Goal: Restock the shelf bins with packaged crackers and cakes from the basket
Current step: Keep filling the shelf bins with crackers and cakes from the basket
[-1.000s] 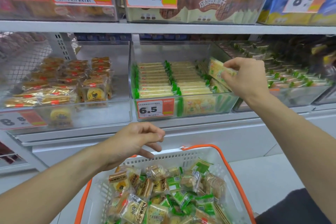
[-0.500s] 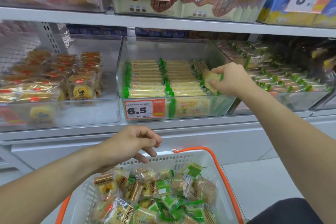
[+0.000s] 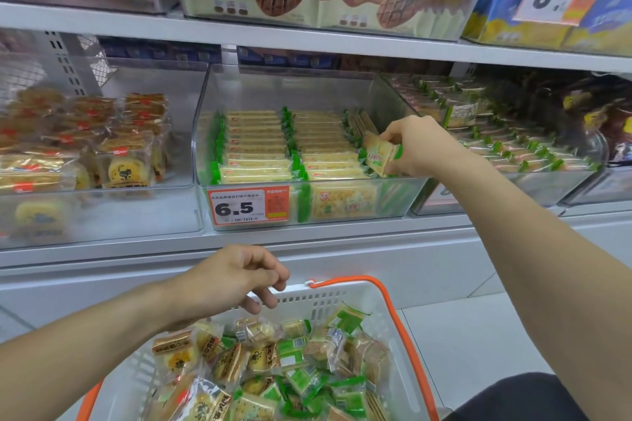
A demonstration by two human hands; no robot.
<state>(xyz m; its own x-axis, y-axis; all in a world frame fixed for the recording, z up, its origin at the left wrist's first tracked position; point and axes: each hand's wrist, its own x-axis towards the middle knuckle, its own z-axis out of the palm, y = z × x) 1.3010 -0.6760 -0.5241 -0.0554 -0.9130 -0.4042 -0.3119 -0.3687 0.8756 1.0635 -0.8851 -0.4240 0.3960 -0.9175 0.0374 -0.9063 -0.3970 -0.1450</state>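
The right hand (image 3: 419, 147) pinched one green cracker packet (image 3: 380, 154) at the right edge of the middle bin (image 3: 307, 85), which held two full rows. The left hand (image 3: 232, 278), loosely curled and holding nothing, hovered over the basket (image 3: 393, 314) below the white shelf (image 3: 342, 41).

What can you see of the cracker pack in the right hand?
The cracker pack is a small, flat, square packet in clear film with green ends and a green printed label, pale crackers showing through. The right hand pinches it, tilted on edge, over the right end of the middle clear bin, beside the packed rows.
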